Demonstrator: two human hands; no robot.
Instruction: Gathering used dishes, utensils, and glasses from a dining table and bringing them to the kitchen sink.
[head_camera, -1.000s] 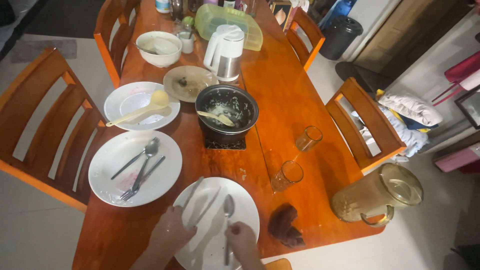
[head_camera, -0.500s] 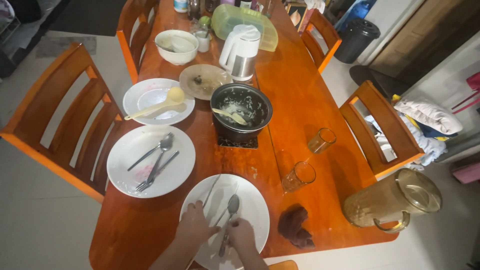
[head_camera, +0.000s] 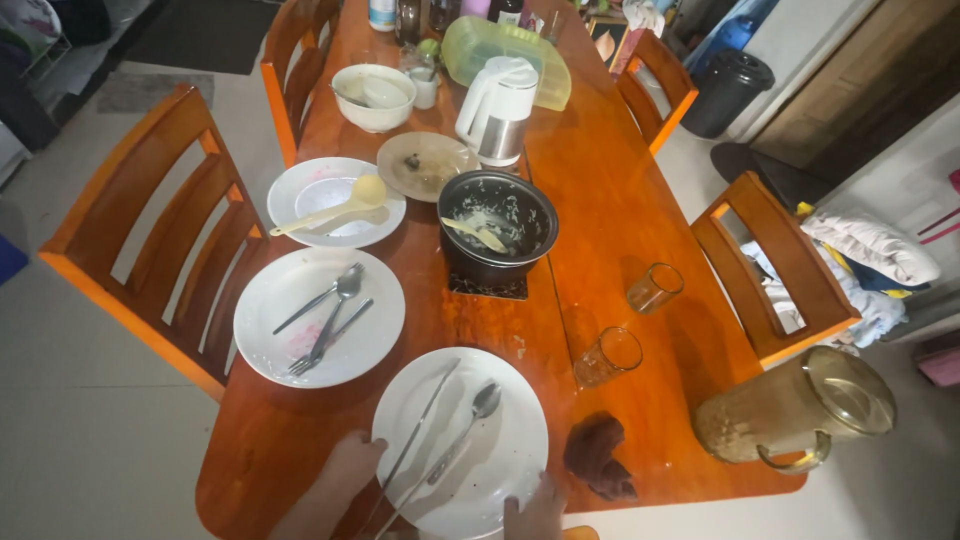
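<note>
Plate (head_camera: 500, 440), round and white, sits at the near edge of the orange bench (head_camera: 600, 200) with a spoon (head_camera: 470, 420) and knife (head_camera: 415, 425) on it; left hand (head_camera: 345, 470) and right hand (head_camera: 535, 515) each grip its rim

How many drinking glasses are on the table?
2: one glass toward the right edge, another glass nearer, beside the dark cloth. More may hide among the far clutter.

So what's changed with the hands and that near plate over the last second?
Both hands have let go of the cutlery and drawn back to the near plate's edge: left hand at its left rim, right hand at its bottom rim. The spoon now lies slanted beside the knife. The other dishes, glasses and jug stayed put.
</note>
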